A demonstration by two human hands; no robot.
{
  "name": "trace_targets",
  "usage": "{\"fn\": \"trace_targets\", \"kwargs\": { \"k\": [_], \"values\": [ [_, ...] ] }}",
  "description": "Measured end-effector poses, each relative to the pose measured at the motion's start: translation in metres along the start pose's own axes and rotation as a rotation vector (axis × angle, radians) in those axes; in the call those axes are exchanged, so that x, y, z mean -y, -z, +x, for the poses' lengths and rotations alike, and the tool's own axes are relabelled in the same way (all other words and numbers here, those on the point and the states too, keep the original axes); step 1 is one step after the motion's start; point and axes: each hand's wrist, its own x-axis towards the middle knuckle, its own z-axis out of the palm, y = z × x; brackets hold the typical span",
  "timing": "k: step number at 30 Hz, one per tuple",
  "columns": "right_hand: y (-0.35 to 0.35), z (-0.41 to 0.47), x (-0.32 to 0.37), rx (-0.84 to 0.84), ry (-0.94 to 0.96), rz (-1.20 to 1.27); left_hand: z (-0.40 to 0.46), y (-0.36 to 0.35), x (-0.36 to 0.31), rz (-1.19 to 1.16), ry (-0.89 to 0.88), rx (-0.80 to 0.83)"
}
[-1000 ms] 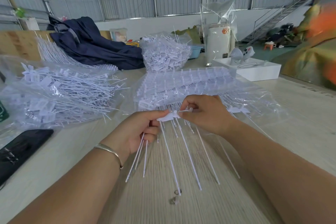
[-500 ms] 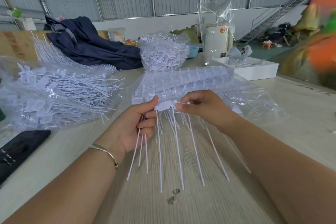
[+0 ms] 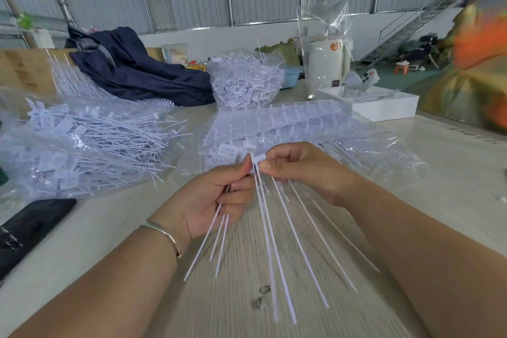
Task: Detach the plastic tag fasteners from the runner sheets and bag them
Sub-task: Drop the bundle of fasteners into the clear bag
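bagged fasteners (image 3: 82,145): loose pile in clear plastic, near table's left edge.
left hand (image 3: 211,200): fingers curled round three detached white fasteners (image 3: 216,239), thumb up against the runner piece.
runner piece (image 3: 258,159): pinched between both hands, stems fanning toward the near edge.
right hand (image 3: 301,167): thumb and forefinger pinching the runner piece.
runner sheets (image 3: 277,123): stacked in plastic just behind the hands.

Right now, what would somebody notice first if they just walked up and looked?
First, the two hands in the middle: the left hand grips a few white fasteners while the right hand pinches a runner piece with long stems fanning down. Next, the clear bag of loose fasteners on the left, and the dark blue cloth heaped behind it.
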Motion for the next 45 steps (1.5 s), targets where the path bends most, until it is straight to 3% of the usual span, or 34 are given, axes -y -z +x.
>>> {"fn": "trace_targets", "kwargs": {
  "k": [10,23,27,33,40,45],
  "values": [
    [0.0,0.005,-0.005,-0.264,0.071,-0.003,0.004,0.0,-0.004,0.104,-0.212,-0.233],
    [0.004,0.005,-0.005,-0.265,0.036,-0.085,0.003,0.009,-0.009,0.396,-0.185,-0.428],
    [0.007,0.004,-0.005,-0.247,0.009,-0.116,0.003,0.012,-0.005,0.727,-0.156,-0.651],
    [0.005,0.006,-0.008,-0.27,0.059,-0.136,0.007,0.012,-0.005,0.293,-0.103,-0.449],
    [-0.001,0.008,-0.015,-0.269,0.081,-0.3,0.009,0.012,-0.003,0.043,-0.017,-0.523],
    [-0.003,0.008,-0.018,-0.273,0.117,-0.356,0.008,0.008,-0.004,0.042,-0.013,-0.476]
  ]
}}
